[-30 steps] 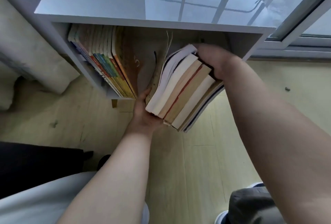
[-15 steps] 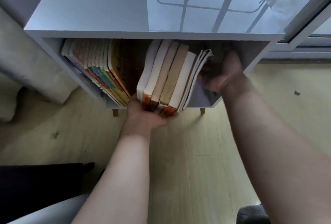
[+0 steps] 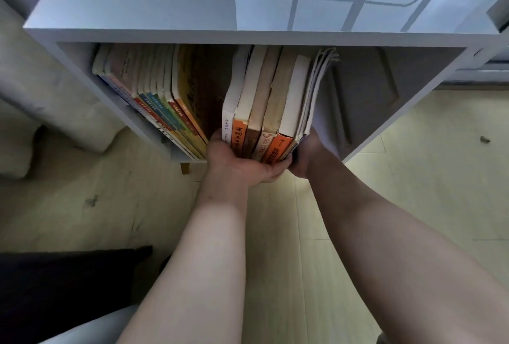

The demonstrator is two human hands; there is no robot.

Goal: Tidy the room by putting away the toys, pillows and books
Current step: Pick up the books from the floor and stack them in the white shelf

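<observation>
Looked down onto a white bookcase [image 3: 137, 7], glossy top mirroring window bars. Noted pale wood floor [image 3: 275, 233] beneath it. Found a row of thin books [image 3: 154, 95] packed at the left end of the shelf, against the left wall. Saw the stack of books [image 3: 264, 101] standing mid-shelf, spines outward at the front edge, parted from the row by a dark gap. Caught the left hand [image 3: 237, 162] cupped under the spines, fingers curled round the stack's lower end, thumb on its left cover. Caught the right hand [image 3: 305, 156] gripping the stack's right side, thumb up the outer cover, fingers mostly hidden. Spotted a short wooden leg [image 3: 185, 168] under the front edge.
</observation>
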